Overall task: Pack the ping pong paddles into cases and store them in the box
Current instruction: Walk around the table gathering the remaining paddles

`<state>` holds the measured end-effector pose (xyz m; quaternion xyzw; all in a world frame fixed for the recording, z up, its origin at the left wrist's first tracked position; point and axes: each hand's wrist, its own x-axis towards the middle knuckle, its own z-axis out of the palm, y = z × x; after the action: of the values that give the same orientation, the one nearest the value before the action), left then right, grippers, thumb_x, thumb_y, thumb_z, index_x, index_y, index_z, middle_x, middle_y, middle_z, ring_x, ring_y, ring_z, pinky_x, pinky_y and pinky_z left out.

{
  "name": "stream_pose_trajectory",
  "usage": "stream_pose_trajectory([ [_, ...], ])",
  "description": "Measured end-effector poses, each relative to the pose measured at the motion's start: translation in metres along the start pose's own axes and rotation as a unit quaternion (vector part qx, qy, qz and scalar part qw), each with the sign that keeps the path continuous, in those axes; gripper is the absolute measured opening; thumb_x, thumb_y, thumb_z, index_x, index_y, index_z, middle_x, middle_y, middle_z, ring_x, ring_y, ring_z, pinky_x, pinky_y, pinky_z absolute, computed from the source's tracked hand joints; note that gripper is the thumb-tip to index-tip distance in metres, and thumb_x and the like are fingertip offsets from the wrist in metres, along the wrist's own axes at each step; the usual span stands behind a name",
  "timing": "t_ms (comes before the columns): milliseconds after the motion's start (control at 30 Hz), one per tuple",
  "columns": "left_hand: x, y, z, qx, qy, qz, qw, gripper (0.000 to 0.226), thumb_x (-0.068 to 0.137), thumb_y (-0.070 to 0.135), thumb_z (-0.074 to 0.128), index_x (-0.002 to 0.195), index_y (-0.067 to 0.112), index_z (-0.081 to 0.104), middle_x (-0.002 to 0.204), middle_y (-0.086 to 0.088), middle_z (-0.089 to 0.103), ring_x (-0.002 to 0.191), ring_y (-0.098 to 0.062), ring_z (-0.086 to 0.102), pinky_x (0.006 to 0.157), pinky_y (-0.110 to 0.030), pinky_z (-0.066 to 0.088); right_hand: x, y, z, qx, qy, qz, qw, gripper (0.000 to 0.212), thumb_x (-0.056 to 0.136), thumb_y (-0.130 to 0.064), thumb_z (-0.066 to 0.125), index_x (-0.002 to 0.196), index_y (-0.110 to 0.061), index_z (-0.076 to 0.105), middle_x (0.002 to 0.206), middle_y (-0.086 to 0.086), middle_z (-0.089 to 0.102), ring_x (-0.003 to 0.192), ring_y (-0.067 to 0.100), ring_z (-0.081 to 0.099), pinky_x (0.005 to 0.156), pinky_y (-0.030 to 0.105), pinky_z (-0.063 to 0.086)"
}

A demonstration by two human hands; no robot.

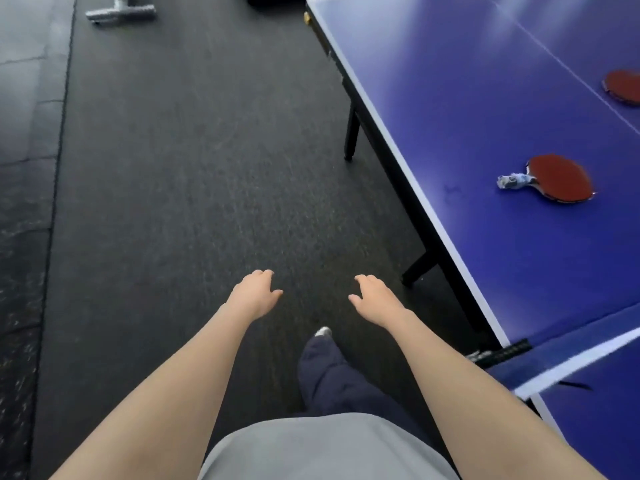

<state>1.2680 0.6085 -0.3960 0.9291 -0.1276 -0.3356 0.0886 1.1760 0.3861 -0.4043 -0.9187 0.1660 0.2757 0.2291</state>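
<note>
A red ping pong paddle (559, 180) with a pale wrapped handle lies flat on the blue table (467, 98) at the right. A second red paddle (623, 90) lies farther back, cut off by the right edge of the view. My left hand (256, 292) and my right hand (374, 297) are stretched out in front of me over the dark floor, left of the table, fingers relaxed and holding nothing. No case or box is in view.
Dark carpet floor (190, 168) fills the middle. The table's black legs (351, 133) stand along its left edge, and the net (540, 368) crosses at lower right. A grey metal bar (119, 10) lies on the floor at top left. My leg and shoe (322, 332) step forward.
</note>
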Motion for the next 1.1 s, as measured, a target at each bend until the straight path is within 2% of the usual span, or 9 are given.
stream_pose_trajectory([
  [267, 0.128, 0.082, -0.092, 0.055, 0.016, 0.083, 0.995, 0.055, 0.099, 0.035, 0.046, 0.145, 0.011, 0.032, 0.143, -0.010, 0.041, 0.130, -0.030, 0.043, 0.105, -0.042, 0.039, 0.087, 0.033, -0.083, 0.080, 0.060, 0.073, 0.992, 0.051, 0.100, -0.029, 0.044, 0.145, -0.008, 0.031, 0.146, 0.012, 0.038, 0.134, 0.027, 0.037, 0.108, 0.040, 0.035],
  [400, 0.172, 0.130, -0.117, 0.100, -0.005, 0.146, 0.984, 0.051, 0.097, 0.035, 0.049, 0.141, 0.009, 0.038, 0.140, -0.012, 0.044, 0.129, -0.031, 0.042, 0.105, -0.042, 0.038, 0.102, 0.057, -0.110, 0.114, 0.087, 0.130, 0.981, 0.051, 0.099, -0.030, 0.044, 0.145, -0.009, 0.032, 0.146, 0.011, 0.039, 0.133, 0.027, 0.038, 0.107, 0.040, 0.036],
  [600, 0.249, 0.199, -0.144, 0.161, -0.039, 0.251, 0.954, 0.051, 0.096, 0.034, 0.050, 0.140, 0.011, 0.038, 0.142, -0.010, 0.043, 0.130, -0.029, 0.042, 0.105, -0.040, 0.038, 0.129, 0.089, -0.138, 0.177, 0.153, 0.242, 0.942, 0.044, 0.100, -0.030, 0.043, 0.139, -0.010, 0.039, 0.141, 0.008, 0.045, 0.130, 0.025, 0.041, 0.104, 0.038, 0.038],
  [700, 0.289, 0.236, -0.160, 0.175, -0.046, 0.310, 0.933, 0.053, 0.097, 0.034, 0.050, 0.143, 0.012, 0.036, 0.144, -0.009, 0.041, 0.132, -0.028, 0.040, 0.106, -0.040, 0.037, 0.143, 0.102, -0.154, 0.202, 0.183, 0.302, 0.913, 0.045, 0.100, -0.029, 0.042, 0.140, -0.009, 0.038, 0.141, 0.008, 0.044, 0.132, 0.026, 0.038, 0.105, 0.038, 0.037],
  [867, 0.346, 0.291, -0.194, 0.214, -0.048, 0.399, 0.890, 0.055, 0.097, 0.033, 0.049, 0.145, 0.011, 0.033, 0.146, -0.009, 0.040, 0.133, -0.029, 0.038, 0.104, -0.040, 0.037, 0.162, 0.108, -0.178, 0.277, 0.236, 0.399, 0.842, 0.046, 0.099, -0.030, 0.045, 0.140, -0.009, 0.040, 0.140, 0.008, 0.046, 0.130, 0.025, 0.041, 0.105, 0.039, 0.039],
  [967, 0.369, 0.317, -0.203, 0.237, -0.057, 0.427, 0.871, 0.052, 0.097, 0.033, 0.050, 0.141, 0.008, 0.035, 0.143, -0.010, 0.042, 0.129, -0.029, 0.041, 0.100, -0.039, 0.038, 0.170, 0.110, -0.188, 0.317, 0.273, 0.438, 0.796, 0.044, 0.098, -0.029, 0.047, 0.137, -0.007, 0.044, 0.133, 0.010, 0.051, 0.124, 0.026, 0.046, 0.100, 0.040, 0.042],
  [1100, 0.384, 0.346, -0.196, 0.254, -0.079, 0.442, 0.857, 0.056, 0.098, 0.035, 0.049, 0.144, 0.009, 0.031, 0.149, -0.008, 0.035, 0.135, -0.028, 0.035, 0.104, -0.041, 0.035, 0.177, 0.126, -0.204, 0.362, 0.309, 0.481, 0.736, 0.045, 0.098, -0.030, 0.049, 0.134, -0.004, 0.046, 0.130, 0.013, 0.054, 0.121, 0.030, 0.048, 0.097, 0.041, 0.044],
])
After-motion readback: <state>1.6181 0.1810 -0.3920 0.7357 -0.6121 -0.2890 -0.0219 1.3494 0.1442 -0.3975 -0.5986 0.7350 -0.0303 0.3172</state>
